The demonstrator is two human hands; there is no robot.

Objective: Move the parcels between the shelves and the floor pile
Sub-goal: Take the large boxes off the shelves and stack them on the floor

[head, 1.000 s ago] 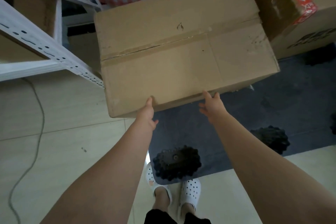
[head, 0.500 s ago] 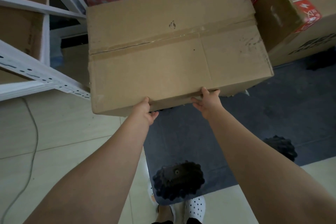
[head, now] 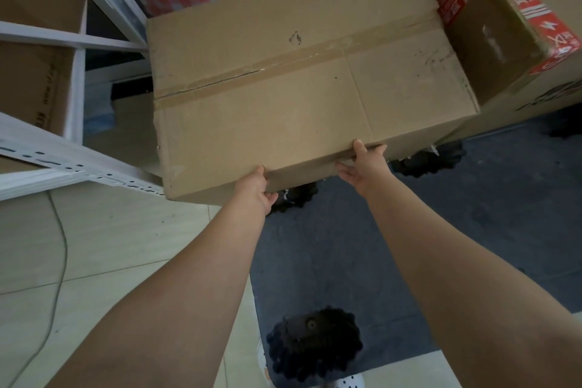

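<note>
Transfer in progress: left hand (head: 255,189) and right hand (head: 362,164) each clamp the near lower edge of the parcel (head: 299,88), held beyond the front edge of the shelf (head: 78,167), beside the red-taped parcel (head: 504,25); placement not yet done

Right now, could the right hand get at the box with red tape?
Probably not yet: the right hand grips the near edge of the large carton, sharing its weight with the left hand. Otherwise the way to the red-taped box, over the dark mat, looks free.
</note>
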